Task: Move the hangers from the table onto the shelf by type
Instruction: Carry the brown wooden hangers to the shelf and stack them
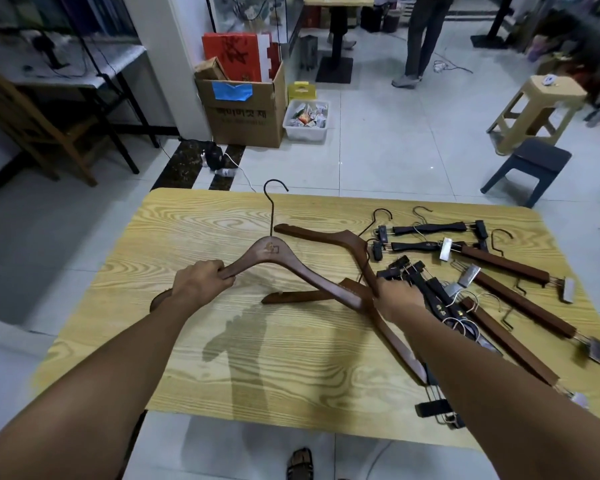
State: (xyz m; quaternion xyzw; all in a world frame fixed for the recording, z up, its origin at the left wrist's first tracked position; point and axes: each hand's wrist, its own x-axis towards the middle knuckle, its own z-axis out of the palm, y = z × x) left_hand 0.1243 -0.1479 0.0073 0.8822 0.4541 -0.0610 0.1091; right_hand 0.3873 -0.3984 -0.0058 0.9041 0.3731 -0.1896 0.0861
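Note:
My left hand (pixel 201 280) grips the left arm of a brown wooden coat hanger (pixel 274 254), lifted over the wooden table (pixel 187 358), its black hook pointing away from me. My right hand (pixel 397 294) is at the hanger's other end, where it crosses two more brown coat hangers (pixel 329 235); whether its fingers are closed on one cannot be made out. To the right lies a pile of clip hangers: black ones (pixel 430 228) at the back and brown ones (pixel 506 265) fanned toward the right edge. No shelf shows in view.
Beyond the table sit a cardboard box (pixel 246 112), a white bin (pixel 307 121) and two stools (pixel 534 112). A person's legs (pixel 421 39) stand at the back. A chair (pixel 32 126) and desk are at the left. My sandalled foot (pixel 300 462) shows below the table's near edge.

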